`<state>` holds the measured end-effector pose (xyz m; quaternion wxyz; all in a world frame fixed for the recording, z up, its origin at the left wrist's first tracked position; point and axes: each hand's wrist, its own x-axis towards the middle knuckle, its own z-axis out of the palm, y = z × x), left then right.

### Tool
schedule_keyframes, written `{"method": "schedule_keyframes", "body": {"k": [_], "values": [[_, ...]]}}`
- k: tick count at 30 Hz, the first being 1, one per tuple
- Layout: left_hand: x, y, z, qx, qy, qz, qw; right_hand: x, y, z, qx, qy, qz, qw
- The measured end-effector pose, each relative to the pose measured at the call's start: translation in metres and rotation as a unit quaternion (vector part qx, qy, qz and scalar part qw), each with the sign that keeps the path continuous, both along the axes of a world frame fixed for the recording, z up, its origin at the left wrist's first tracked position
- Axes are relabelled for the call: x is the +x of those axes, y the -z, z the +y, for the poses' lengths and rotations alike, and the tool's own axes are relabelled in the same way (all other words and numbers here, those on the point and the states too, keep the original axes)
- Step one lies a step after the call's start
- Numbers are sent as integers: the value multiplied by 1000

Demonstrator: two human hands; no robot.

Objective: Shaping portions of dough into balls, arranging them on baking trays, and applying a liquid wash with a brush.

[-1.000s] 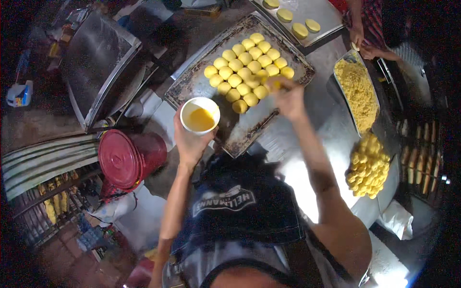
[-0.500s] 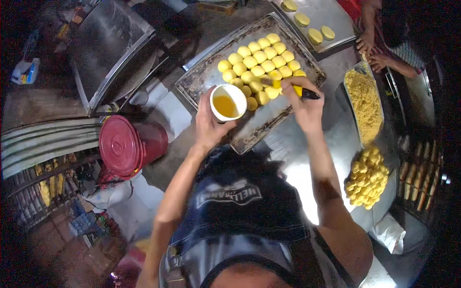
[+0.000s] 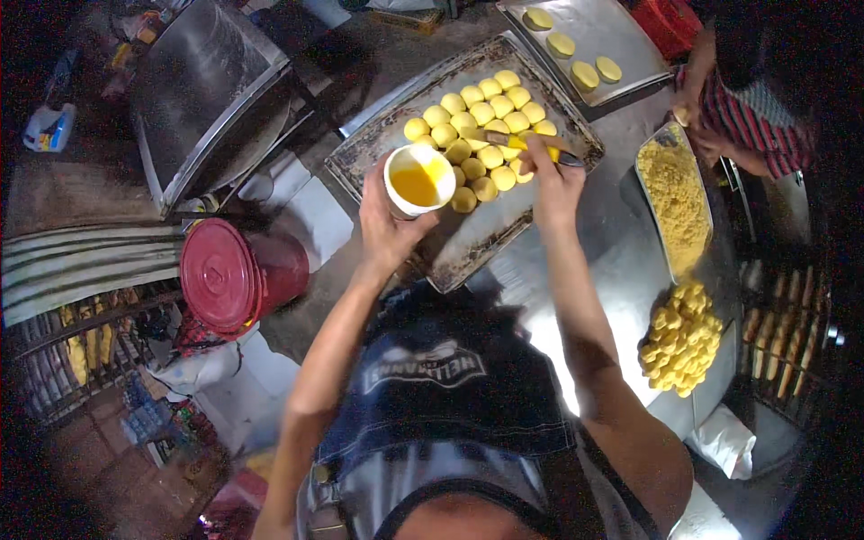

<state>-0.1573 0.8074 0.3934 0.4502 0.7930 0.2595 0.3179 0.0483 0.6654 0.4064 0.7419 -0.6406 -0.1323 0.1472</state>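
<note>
My left hand (image 3: 382, 225) is closed around a white cup (image 3: 408, 211) with yellow-orange liquid in it, tilted over the near left edge of a worn metal baking tray (image 3: 468, 247). In my right hand (image 3: 558, 184) is a pastry brush (image 3: 518, 142) with a yellow handle and dark end. Its bristles lie over the rows of round yellow dough balls (image 3: 489, 112) on that tray. Several balls nearest the cup look darker and glossier than the others. My fingers partly hide the balls at the right end of the rows.
Behind stands another tray (image 3: 621, 76) with flat yellow discs. At the right, a co-worker's hands (image 3: 706, 139) are beside a long pan (image 3: 641, 171) of yellow crumbs. A pile of yellow dough pieces (image 3: 682, 342) lies nearer me. A lidded red bucket (image 3: 220, 274) stands left.
The brush has moved away from me and slightly left over the dough balls. My left hand has shifted the cup a little left and farther out. The co-worker's hands have moved.
</note>
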Motion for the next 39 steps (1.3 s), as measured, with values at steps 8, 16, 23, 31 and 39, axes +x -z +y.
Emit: {"method": "schedule_keyframes", "body": {"k": [8, 16, 23, 31, 39], "values": [[-41, 4, 1, -41, -34, 10, 999, 66, 59, 30, -115, 20, -203, 972], [-54, -5, -7, -105, -64, -18, 992, 17, 59, 21, -231, -155, -322, 905], [-58, 12, -9, -77, -57, 23, 995, 3, 28, 11, -177, -151, -300, 925], [-57, 2, -5, -84, -28, 19, 996, 82, 35, -21, -231, -1, -392, 891], [-56, 10, -8, -65, -49, 41, 996, -43, 18, 9, -166, -112, -368, 908]]}}
